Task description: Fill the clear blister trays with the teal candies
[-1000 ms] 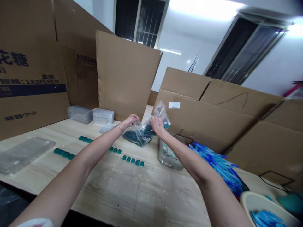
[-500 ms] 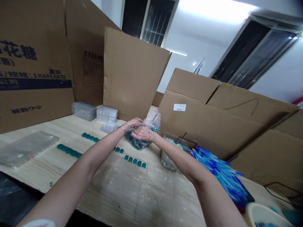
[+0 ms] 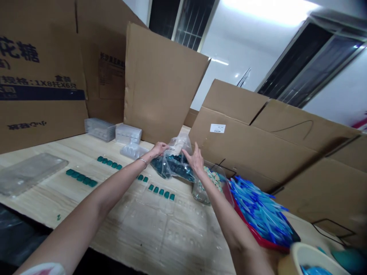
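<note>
One clear plastic bag (image 3: pixel 178 168), loaded with dark teal pieces, lies on the wooden table (image 3: pixel 129 225) near centre view; taken as the clock's hub below. Contents slump low and wide; slack film stands toward 12 o'clock. Shapes inside too blurred to tell.

Handling, by judgement: limp, shifting, fairly weighty for thin film. Plastic looks glossy, so probably slick. Pieces probably hard; film the weak part, liable to stretch or tear if lifted by a single pinch. Best hold: gathered slack at the upper edge, with a palm beneath the bulge to share the load.

Left hand (image 3: pixel 160 149) at 10 o'clock, fingertips closed, apparently pinching the film's edge. Right hand (image 3: pixel 195 159) at 2 to 3 o'clock, fingers spread, thumb toward the bag; grip loose, contact with film uncertain.

Farther out: row of green pieces (image 3: pixel 162 192) at 7 o'clock; clear tub (image 3: pixel 200 195) of small pale pieces at 4, partly behind the right forearm; beyond it, same bearing, red tray (image 3: pixel 258 236) heaped with blue strips (image 3: pixel 263 214). Clear plastic trays (image 3: pixel 128 134) at 10. Cardboard panel (image 3: pixel 163 84) upright at 12.
</note>
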Available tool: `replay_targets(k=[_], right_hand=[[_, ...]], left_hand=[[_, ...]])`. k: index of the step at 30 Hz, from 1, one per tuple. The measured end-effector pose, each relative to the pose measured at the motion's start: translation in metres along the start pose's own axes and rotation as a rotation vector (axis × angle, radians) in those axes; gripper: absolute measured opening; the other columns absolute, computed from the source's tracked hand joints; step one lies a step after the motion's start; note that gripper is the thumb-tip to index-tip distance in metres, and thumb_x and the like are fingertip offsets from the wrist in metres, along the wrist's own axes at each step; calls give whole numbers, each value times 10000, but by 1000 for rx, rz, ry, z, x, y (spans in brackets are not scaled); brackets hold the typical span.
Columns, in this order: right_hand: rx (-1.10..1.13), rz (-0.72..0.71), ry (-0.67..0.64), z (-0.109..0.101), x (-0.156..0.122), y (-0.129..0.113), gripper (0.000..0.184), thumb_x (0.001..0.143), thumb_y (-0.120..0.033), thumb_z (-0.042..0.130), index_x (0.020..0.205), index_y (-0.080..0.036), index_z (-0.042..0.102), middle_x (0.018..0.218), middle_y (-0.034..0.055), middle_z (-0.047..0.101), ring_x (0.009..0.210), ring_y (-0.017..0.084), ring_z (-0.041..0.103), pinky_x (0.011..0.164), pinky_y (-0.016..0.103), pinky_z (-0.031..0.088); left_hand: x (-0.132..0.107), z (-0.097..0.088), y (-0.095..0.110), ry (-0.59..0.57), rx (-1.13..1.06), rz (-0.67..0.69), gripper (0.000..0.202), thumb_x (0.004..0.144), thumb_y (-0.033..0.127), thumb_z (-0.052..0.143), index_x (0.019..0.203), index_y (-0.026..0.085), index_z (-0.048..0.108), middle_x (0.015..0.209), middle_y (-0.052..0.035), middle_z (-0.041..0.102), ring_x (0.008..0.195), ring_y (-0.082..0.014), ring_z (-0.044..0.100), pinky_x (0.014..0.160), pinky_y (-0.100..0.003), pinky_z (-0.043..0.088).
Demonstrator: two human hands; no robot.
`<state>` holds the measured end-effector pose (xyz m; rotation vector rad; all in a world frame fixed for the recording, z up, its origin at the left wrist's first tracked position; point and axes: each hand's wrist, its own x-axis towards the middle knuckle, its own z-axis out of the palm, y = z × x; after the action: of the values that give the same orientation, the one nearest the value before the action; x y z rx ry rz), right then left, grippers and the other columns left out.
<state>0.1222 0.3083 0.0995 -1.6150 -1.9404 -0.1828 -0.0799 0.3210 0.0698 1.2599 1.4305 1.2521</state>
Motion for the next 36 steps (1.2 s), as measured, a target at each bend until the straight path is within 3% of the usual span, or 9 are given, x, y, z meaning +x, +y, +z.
replay_targets(k=[4, 7, 11, 16, 19, 25, 30, 36], right_hand=[[54, -86, -144, 15, 13, -1, 405, 880, -432, 407, 1055, -150, 639, 966, 128, 661, 894, 217, 608, 759, 273, 439], [55, -92, -189, 12, 30, -1, 361, 884, -342, 418, 856, -117, 700, 846, 111, 692, 806, 194, 624, 699, 237, 428], [61, -111, -194, -6, 55, -4, 288, 846, -308, 503, 839, -113, 714, 837, 98, 699, 826, 197, 633, 698, 231, 420], [-125, -198, -148, -44, 83, -32, 298, 869, -312, 476, 934, -132, 705, 932, 130, 691, 890, 227, 634, 704, 265, 442], [-274, -337, -206, -61, 93, -63, 285, 876, -278, 471, 974, -125, 690, 986, 151, 677, 935, 237, 627, 735, 274, 455], [-418, -619, -345, -63, 93, -106, 280, 888, -272, 472, 1008, -121, 674, 1062, 163, 644, 983, 243, 610, 802, 303, 466], [-473, -663, -342, -72, 85, -111, 278, 894, -204, 430, 999, -117, 672, 1049, 161, 641, 953, 239, 612, 778, 291, 463], [-503, -691, -260, -84, 81, -112, 315, 862, -95, 372, 978, -112, 665, 1019, 156, 632, 923, 238, 612, 738, 286, 448]], left_hand=[[0, -3, 0, 9, -18, -63, 204, 749, 312, 664, 730, 115, 614, 406, 85, 328, 349, -38, 270, 360, -178, 219], [-7, -12, 1, -25, -32, -123, 264, 687, 308, 727, 824, 119, 604, 429, 86, 370, 355, -40, 317, 375, -176, 258], [-21, -21, 6, -35, -57, -164, 487, 615, 121, 763, 1046, 152, 537, 483, 93, 447, 366, -42, 365, 389, -167, 273], [-23, -22, 20, -19, -141, -120, 407, 703, 19, 622, 1064, 178, 517, 519, 94, 445, 366, -20, 351, 385, -139, 257], [-17, -21, 24, -38, -179, -147, 399, 697, 6, 608, 1054, 152, 504, 512, 89, 454, 351, -20, 349, 380, -142, 283], [-19, -31, 18, -88, -225, -178, 343, 660, -16, 629, 960, 117, 531, 501, 67, 485, 348, -21, 387, 379, -139, 320], [-24, -44, 10, -95, -256, -196, 450, 664, -74, 555, 1068, 119, 503, 485, 83, 465, 328, -25, 393, 365, -129, 312], [-19, -45, 8, -100, -284, -199, 530, 671, -65, 539, 1166, 118, 481, 469, 86, 459, 309, -24, 374, 350, -125, 290]])
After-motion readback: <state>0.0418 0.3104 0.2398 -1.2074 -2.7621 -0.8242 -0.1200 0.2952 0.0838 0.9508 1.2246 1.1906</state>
